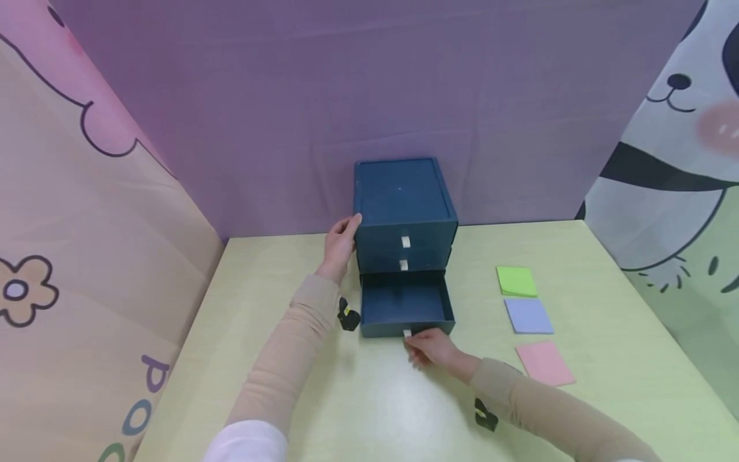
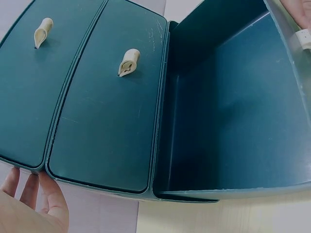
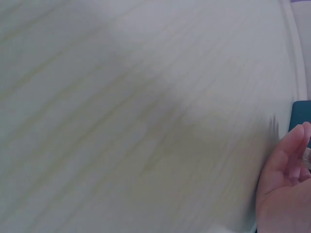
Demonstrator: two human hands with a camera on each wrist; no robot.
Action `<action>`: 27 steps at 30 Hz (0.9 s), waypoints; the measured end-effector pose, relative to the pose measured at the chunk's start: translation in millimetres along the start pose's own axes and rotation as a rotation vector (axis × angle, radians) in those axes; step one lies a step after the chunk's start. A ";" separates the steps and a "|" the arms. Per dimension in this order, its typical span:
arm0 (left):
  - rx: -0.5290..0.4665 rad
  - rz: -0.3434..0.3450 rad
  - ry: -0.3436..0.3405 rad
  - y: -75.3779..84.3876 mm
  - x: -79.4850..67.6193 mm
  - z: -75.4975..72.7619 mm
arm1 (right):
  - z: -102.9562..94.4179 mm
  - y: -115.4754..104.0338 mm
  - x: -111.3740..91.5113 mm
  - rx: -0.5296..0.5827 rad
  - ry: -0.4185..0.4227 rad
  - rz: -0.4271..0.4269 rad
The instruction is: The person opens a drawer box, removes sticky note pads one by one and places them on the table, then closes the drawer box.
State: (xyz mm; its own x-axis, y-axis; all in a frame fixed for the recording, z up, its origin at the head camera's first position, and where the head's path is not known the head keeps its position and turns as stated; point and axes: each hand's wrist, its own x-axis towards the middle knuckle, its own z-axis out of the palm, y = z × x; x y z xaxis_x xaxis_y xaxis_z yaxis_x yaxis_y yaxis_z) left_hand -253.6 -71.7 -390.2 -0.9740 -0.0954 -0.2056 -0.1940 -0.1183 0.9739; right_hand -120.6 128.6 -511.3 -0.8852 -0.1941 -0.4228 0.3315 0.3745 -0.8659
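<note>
A dark blue cabinet with three drawers (image 1: 404, 192) stands at the back of the table. Its bottom drawer (image 1: 404, 301) is pulled out, and the inside (image 2: 243, 107) looks empty. The upper two drawers are closed, each with a small cream pull tab (image 2: 129, 62). My left hand (image 1: 340, 244) rests against the cabinet's left side, its fingertips (image 2: 30, 187) touching the wall near the front edge. At the front of the bottom drawer, my right hand (image 1: 433, 348) pinches the pull tab (image 1: 407, 333). The right wrist view shows only part of that hand (image 3: 284, 179) at its edge.
To the right of the cabinet lie a green sticky-note pad (image 1: 516, 281), a blue one (image 1: 528, 316) and a pink one (image 1: 545, 363) in a column. A purple cloth (image 1: 277, 128) hangs behind the table; printed cloths hang on both sides.
</note>
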 end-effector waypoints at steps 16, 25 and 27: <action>0.012 -0.007 0.004 -0.3 -0.6 0.0 | 1.8 -5.1 5.1 0.082 -0.001 0.044; 0.004 -0.007 0.006 0.4 -0.4 0.0 | 2.0 -2.2 8.5 0.146 0.043 0.079; 0.007 -0.006 0.005 0.3 -0.3 0.0 | 1.8 -1.9 9.7 0.155 0.054 0.080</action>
State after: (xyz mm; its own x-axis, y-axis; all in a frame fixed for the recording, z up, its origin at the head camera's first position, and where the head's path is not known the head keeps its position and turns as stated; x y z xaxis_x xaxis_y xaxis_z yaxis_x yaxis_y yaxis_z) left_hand -253.4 -71.7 -389.8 -0.9723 -0.0994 -0.2116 -0.2004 -0.1118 0.9733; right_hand -129.1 124.3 -514.3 -0.8687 -0.1188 -0.4808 0.4444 0.2417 -0.8626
